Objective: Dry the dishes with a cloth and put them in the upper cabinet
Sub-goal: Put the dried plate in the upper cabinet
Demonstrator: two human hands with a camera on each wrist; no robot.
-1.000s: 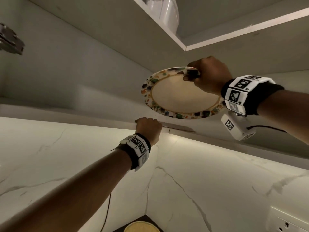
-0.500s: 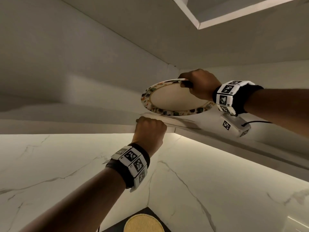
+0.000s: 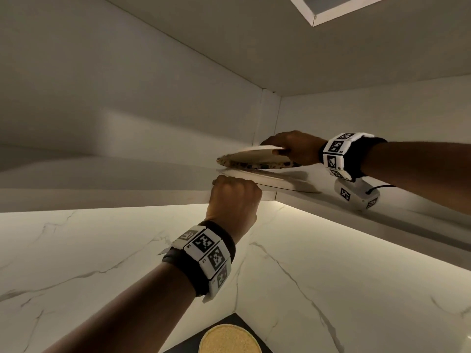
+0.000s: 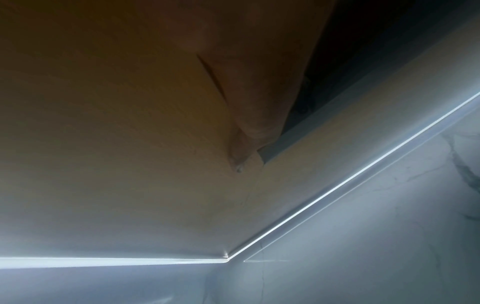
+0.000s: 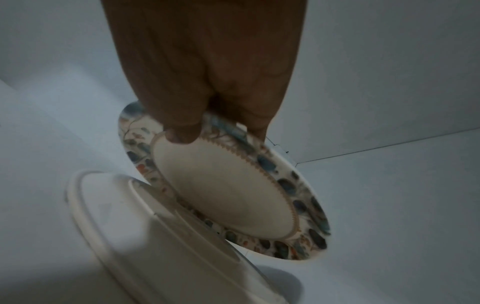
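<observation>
Item: plate (image 3: 257, 159), floral rim, plain cream centre. Held by my right hand (image 3: 295, 147), thumb on the upper face and fingers curled under the near rim. Location: inside the upper cabinet, low over its shelf (image 3: 153, 171), tilted, not yet set down.

Item: my left hand (image 3: 235, 197), fingers curled over the cabinet's front edge (image 3: 107, 197), bracing me. No cloth in it.

Step in hand, as I judge it: lowering the plate to rest. To do it well, I level it, let the far rim touch first, then slide my fingers out from beneath before letting go, keeping clear of the neighbouring dish.

View notes: the right wrist view alone shows a white dish (image 5: 145, 232) already on the shelf, just beside the plate (image 5: 223, 185), its rim overlapping the plate's edge in the picture; whether they touch I cannot tell. The head view alone shows my left hand's bracing hold. The left wrist view gives only palm (image 4: 130, 102) and the cabinet's lit underside.
</observation>
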